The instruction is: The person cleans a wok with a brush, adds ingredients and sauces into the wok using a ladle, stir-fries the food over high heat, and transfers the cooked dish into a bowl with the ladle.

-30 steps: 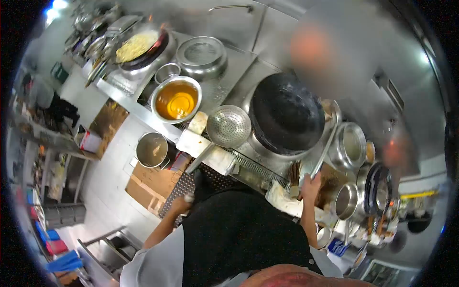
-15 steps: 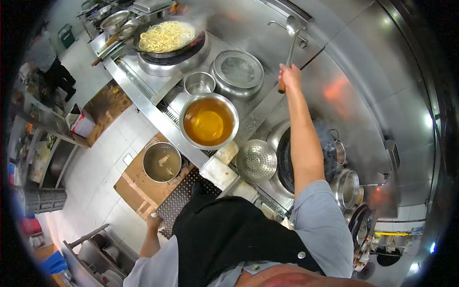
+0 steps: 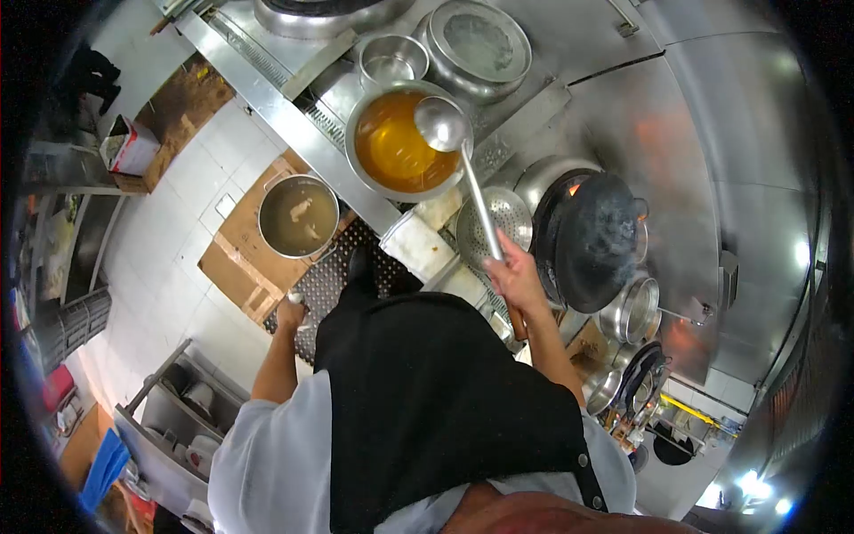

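My right hand (image 3: 518, 276) is closed round the handle of a steel ladle (image 3: 479, 200) with a wooden end. Its bowl is over the right side of a metal basin of amber oil (image 3: 391, 147); whether it touches the liquid I cannot tell. Just beyond my right hand lies a perforated strainer (image 3: 498, 222), partly behind the ladle. To the right, a dark wok (image 3: 594, 245) smokes on a burner with flame at its rim. My left hand (image 3: 291, 313) is closed on a small white thing I cannot make out, near a pot of cloudy liquid (image 3: 297, 233) on the floor.
A small steel pot (image 3: 394, 64) and a lidded pot (image 3: 480, 44) stand behind the oil basin. White cloths (image 3: 416, 247) lie on the counter's front edge. Cardboard (image 3: 233, 267) covers floor at left. A dish rack (image 3: 191, 400) stands lower left.
My right hand has brought the ladle down from the back wall to over the oil basin. My view has shifted, so the noodle wok is out of sight. The smoking wok is now uncovered by my arm.
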### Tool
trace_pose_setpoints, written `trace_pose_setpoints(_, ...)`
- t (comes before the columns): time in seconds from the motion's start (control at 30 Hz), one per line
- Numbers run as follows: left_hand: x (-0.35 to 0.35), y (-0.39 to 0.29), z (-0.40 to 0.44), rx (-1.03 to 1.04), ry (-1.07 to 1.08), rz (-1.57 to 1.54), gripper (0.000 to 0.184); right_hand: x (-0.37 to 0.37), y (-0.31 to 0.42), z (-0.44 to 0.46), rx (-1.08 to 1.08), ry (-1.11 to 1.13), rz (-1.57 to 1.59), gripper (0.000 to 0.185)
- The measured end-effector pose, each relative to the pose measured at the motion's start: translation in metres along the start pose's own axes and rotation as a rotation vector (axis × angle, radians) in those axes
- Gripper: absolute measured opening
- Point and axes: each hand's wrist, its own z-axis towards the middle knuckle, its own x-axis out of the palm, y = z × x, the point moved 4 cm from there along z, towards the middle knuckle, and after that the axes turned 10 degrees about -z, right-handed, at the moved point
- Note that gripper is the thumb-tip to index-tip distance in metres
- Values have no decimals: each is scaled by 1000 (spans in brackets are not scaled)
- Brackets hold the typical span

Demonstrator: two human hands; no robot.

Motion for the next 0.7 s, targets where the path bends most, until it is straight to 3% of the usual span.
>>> trace_pose_setpoints(0.1, 23, 24, 31, 138, 137, 231, 54, 26, 0, -5, 58, 79, 49, 70)
trace_pose_setpoints(0.4, 7, 9, 1, -30, 19, 188, 53, 39, -6, 8, 28, 122, 51, 68)
trace_pose_setpoints(0.47, 18, 32, 11, -93, 60, 62, 51, 39, -5, 9, 17, 122, 20, 65)
trace_pose_setpoints(0.6, 5, 16, -30, -87, 18, -51, 51, 40, -15, 16, -14, 166, 19, 62)
trace_pose_setpoints(0.67, 6, 12, -37, 18, 98, 257, 45, 40, -12, 13, 23, 235, 253, 53)
trace_pose_setpoints(0.7, -1, 13, -46, -118, 21, 73, 43, 38, -14, 10, 37, 228, 312, 37)
